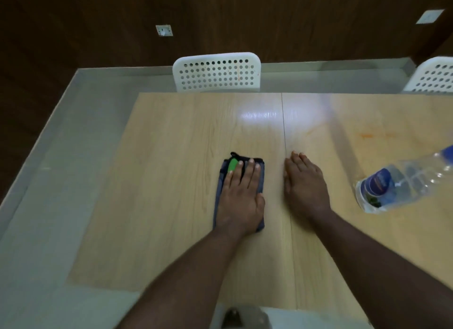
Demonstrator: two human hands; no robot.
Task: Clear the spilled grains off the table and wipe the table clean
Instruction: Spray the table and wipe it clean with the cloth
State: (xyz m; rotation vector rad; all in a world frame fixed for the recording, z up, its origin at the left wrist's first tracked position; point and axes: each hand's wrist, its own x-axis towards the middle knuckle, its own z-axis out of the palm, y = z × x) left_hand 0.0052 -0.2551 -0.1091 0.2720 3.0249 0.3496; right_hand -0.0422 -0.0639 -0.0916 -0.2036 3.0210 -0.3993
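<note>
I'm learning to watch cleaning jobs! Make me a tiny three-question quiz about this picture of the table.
1. True or false: the left hand presses flat on the folded grey cloth.
2. Which object stands at the table's right side? A) a clear plastic bottle B) a red bowl C) a broom
3. Fill in: the right hand rests flat on the ____, holding nothing.

Key
1. True.
2. A, the plastic bottle.
3. Table.
</note>
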